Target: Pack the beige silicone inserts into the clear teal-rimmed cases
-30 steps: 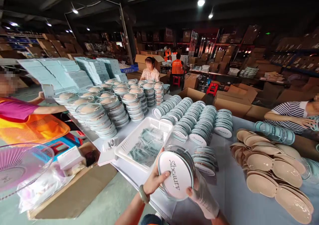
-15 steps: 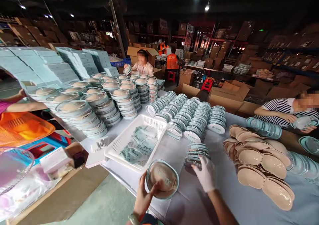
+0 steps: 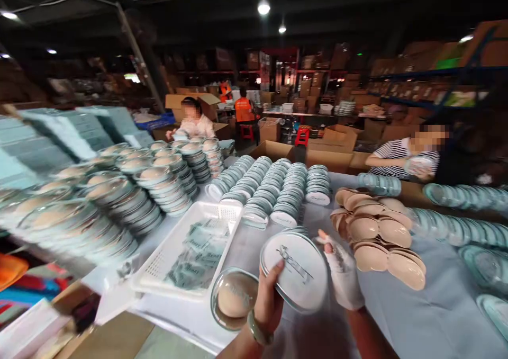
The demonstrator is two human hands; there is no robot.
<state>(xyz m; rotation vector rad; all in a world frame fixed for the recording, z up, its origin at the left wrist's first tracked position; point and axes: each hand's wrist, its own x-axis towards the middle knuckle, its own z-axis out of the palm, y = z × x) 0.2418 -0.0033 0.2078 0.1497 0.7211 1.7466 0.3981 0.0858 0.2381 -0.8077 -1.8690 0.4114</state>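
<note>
My left hand [image 3: 270,301] is closed on the edge of an oval case [image 3: 296,269], its thumb on the white printed face turned up at me. To the right of that case, my gloved right hand [image 3: 343,274] has its fingers apart and appears to hold nothing; bare fingertips poke out of the white glove. Beside my left wrist lies another oval case [image 3: 234,299], with a beige cup-shaped pad under its clear cover. A short row of cases [image 3: 296,231] is partly hidden behind the held one.
A white basket [image 3: 145,279] holds printed teal packets. Stacked filled cases [image 3: 107,211] stand left, rows of cases [image 3: 283,189] lie beyond, and beige pads [image 3: 391,242] are piled right. Co-workers sit across the table, one in a striped shirt [image 3: 391,155].
My left hand has put the pad-filled case down on the table and now grips a white-faced case. My right hand has come off the short row. The view has turned right.
</note>
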